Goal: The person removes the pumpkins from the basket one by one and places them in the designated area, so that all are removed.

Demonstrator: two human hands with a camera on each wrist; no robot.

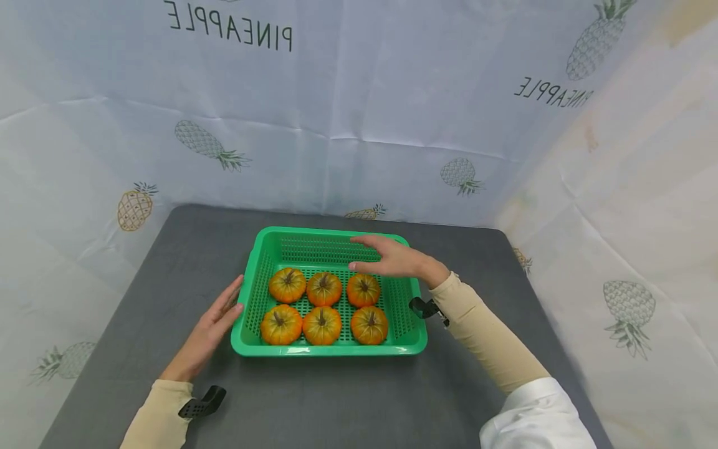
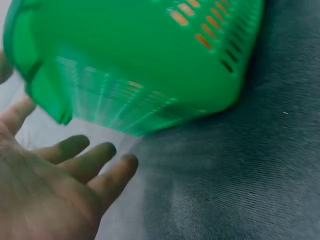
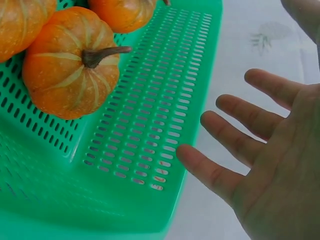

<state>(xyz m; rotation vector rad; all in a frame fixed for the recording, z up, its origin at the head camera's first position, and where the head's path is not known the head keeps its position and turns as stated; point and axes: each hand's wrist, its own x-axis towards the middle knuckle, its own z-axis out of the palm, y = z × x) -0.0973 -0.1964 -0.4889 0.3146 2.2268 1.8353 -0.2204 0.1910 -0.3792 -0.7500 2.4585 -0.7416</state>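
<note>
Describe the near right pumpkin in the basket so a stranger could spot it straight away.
On the grey table sits a green basket holding six pumpkins in two rows of three. Go to the near row's right end. That pumpkin has a gap on its left, while the row's other two sit close together.

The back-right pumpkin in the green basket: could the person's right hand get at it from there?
Probably yes. The right hand appears to hover just above and behind that pumpkin, fingers free, and the basket is open on top, with nothing visible in between.
</note>
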